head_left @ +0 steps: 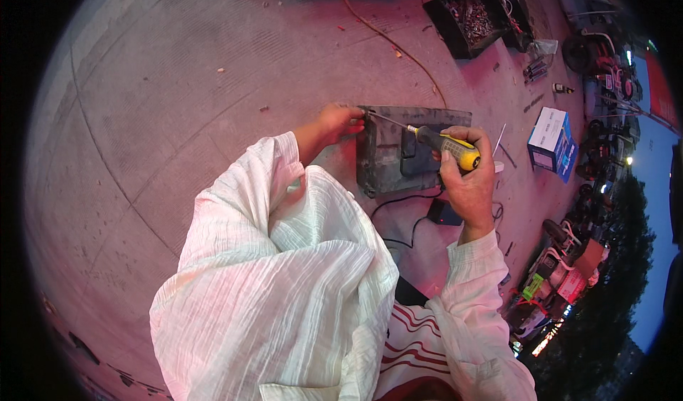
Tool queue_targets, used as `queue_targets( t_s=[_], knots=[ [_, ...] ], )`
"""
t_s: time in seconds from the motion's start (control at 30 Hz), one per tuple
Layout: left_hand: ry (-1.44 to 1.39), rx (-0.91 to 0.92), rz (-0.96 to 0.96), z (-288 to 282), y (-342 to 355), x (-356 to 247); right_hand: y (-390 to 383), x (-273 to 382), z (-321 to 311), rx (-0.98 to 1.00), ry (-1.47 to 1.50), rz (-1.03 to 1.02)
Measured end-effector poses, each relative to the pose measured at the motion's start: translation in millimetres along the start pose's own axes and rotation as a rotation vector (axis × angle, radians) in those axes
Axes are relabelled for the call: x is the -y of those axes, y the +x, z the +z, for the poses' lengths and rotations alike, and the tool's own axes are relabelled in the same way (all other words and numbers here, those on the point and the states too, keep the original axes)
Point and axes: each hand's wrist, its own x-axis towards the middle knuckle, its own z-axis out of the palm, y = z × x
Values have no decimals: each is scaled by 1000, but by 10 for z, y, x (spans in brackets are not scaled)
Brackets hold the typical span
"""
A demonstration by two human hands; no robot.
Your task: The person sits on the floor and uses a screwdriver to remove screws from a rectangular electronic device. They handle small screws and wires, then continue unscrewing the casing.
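One yellow-grey screwdriver (429,136) sits in the right grip (469,179).

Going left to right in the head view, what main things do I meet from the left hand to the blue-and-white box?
Left hand, dark case, right hand gripping the yellow-and-gray screwdriver, blue-and-white box.
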Motion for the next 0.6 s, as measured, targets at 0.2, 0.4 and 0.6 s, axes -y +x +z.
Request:
queue_targets(
  t_s=[0.2, 0.4, 0.6],
  knots=[
    [39, 14, 3, -23, 36, -2, -7, 33, 9, 1, 24, 33],
    [151, 47, 68, -21, -3, -13, 3, 11, -23, 14, -46, 10],
    [225, 16, 153, 32, -43, 7, 22, 124, -7, 30, -154, -39]
  ],
)
